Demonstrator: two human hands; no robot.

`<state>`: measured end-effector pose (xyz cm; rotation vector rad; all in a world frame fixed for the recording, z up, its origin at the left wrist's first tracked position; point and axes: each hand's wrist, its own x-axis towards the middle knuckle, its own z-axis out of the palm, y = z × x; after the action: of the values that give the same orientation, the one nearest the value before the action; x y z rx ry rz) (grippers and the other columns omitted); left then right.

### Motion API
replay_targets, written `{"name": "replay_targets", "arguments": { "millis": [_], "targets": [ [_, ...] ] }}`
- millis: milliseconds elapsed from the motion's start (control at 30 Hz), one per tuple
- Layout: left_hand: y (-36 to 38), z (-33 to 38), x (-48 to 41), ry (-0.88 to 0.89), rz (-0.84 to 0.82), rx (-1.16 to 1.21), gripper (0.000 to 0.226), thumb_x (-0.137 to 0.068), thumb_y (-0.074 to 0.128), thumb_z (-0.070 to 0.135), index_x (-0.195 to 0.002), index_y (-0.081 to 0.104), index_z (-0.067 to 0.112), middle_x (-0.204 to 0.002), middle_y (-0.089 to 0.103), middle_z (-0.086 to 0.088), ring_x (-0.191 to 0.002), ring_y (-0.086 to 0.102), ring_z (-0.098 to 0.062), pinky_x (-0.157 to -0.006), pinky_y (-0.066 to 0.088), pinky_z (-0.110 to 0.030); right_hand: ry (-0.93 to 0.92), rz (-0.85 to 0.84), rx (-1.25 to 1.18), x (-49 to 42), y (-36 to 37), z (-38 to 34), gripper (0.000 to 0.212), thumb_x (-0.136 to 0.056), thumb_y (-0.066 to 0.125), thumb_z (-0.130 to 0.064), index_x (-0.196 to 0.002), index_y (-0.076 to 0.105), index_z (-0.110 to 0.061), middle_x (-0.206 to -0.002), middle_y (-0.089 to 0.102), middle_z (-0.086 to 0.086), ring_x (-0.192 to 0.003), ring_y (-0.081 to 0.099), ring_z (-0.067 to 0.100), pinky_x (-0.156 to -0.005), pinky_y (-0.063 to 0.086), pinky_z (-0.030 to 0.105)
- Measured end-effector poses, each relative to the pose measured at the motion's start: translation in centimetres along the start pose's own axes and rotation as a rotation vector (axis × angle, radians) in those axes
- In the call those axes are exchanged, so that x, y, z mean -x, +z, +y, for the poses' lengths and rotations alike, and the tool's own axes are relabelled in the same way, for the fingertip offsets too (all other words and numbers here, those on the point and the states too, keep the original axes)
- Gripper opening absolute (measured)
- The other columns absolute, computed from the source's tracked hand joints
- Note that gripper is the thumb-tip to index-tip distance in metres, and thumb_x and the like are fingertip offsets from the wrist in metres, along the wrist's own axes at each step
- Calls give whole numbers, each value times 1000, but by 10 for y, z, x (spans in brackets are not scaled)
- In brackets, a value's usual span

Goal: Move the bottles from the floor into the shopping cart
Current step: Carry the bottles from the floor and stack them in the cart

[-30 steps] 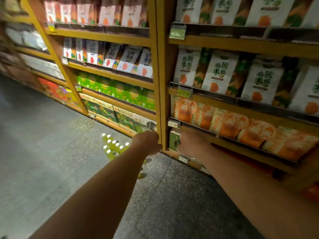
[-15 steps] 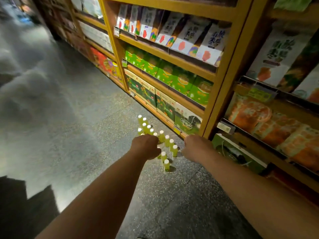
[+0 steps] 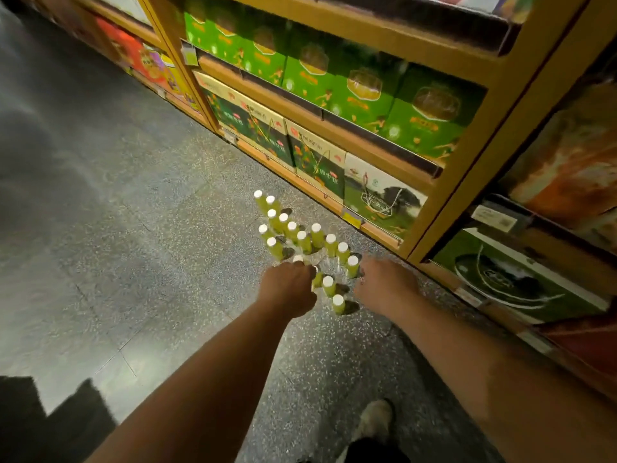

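Several small green bottles with white caps (image 3: 304,241) stand upright in a cluster on the speckled floor, close to the bottom shelf. My left hand (image 3: 288,289) hangs over the near left side of the cluster, its knuckles up and its fingers curled down among the caps. My right hand (image 3: 384,282) is at the near right side, beside a bottle (image 3: 352,266). Two bottles (image 3: 338,304) stand between the hands. The fingertips of both hands are hidden, so any grip is unclear. No shopping cart is in view.
Wooden shelving (image 3: 467,182) with green cartons (image 3: 320,162) runs along the right, its lowest edge near the bottles. My shoe (image 3: 375,419) is on the floor below the hands. A dark shape (image 3: 40,419) sits at bottom left. Grey floor (image 3: 117,212) stretches to the left.
The view has tilted down and closed in on the bottles. Both hands have lowered from in front of the shelf to the near edge of the bottle cluster.
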<state>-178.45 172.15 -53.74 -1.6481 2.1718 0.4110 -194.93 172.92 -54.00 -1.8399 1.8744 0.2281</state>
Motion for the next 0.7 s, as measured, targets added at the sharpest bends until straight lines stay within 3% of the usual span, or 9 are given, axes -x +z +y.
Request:
{"name": "replay_targets", "arguments": {
  "millis": [133, 433, 700],
  "targets": [
    [42, -8, -64, 29, -61, -27, 41, -91, 52, 32, -130, 52, 21, -125, 57, -5, -114, 55, -27, -84, 47, -35, 26, -32, -48, -58, 44, 18, 40, -93, 51, -37, -127, 48, -17, -122, 56, 12, -111, 55, 31, -84, 46, 37],
    [149, -43, -210, 216, -97, -126, 42, -91, 51, 24, -133, 46, 20, -124, 54, -7, -113, 54, -28, -82, 48, -36, 218, -112, -122, -170, 170, 18, 40, -89, 54, -36, -123, 47, -16, -122, 57, 6, -110, 57, 26, -82, 47, 31],
    [316, -57, -345, 441, -112, -219, 54, -90, 57, 26, -139, 34, 26, -141, 37, -5, -127, 37, -27, -98, 36, -39, 372, -131, -191, -281, 343, 37, 52, -89, 59, -37, -133, 36, -22, -132, 42, 1, -113, 55, 25, -79, 44, 32]
  ]
}}
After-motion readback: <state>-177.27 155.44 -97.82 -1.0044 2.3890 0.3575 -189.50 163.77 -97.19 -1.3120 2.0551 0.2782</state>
